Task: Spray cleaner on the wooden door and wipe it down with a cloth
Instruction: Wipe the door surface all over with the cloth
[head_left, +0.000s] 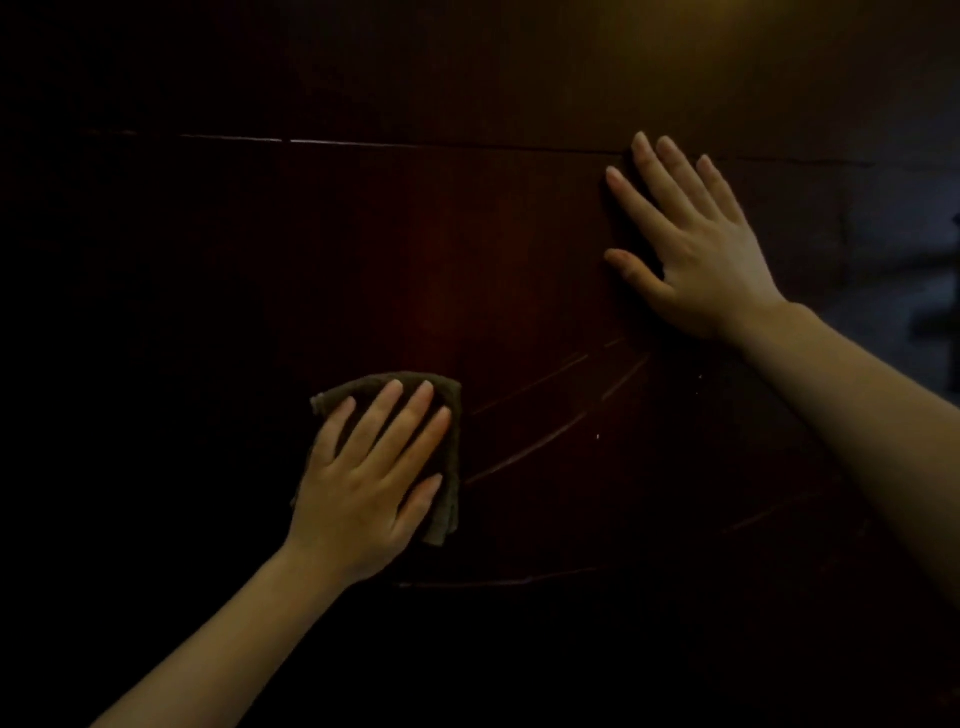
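Wooden door (467, 249) — two hands, one cloth (447, 457).

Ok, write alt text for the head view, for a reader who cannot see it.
A left hand presses a folded brown cloth flat against a dark wooden door, while the right hand rests open on the door higher up. Faint streaks show on the wood between the hands; the scene is dim.

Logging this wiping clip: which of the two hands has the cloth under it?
The left hand, lower down, presses the brown cloth flat against the wooden door. The right hand lies bare on the door, higher up.
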